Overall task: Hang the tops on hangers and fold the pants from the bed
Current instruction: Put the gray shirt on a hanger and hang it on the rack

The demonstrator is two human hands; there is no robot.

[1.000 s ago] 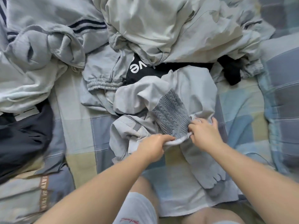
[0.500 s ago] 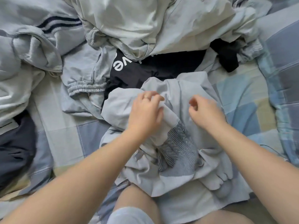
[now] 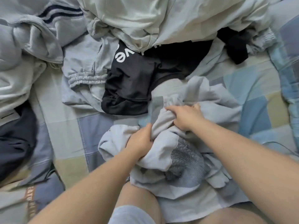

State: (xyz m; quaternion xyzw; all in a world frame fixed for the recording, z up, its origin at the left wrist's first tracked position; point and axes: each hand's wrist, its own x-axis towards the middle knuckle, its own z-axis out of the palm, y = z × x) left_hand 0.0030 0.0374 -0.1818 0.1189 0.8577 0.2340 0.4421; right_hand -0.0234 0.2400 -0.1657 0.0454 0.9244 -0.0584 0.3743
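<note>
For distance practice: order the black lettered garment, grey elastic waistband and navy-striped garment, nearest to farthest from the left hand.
From the left hand:
1. Black lettered garment, just beyond it.
2. Grey elastic waistband, farther left.
3. Navy-striped garment, far upper left.

On the bed [image 3: 68,126], the lettered top [image 3: 134,81] lies in the middle. The sweatpants [image 3: 84,75] lie touching it on its left. A heap of tops [image 3: 145,21] behind it overlaps its far edge. In front and right of it lies the ribbed-hem garment [image 3: 210,101], with the left hand [image 3: 140,141] and right hand [image 3: 186,117] gripping it. The striped garment [image 3: 53,18] lies behind and well left of it.
</note>
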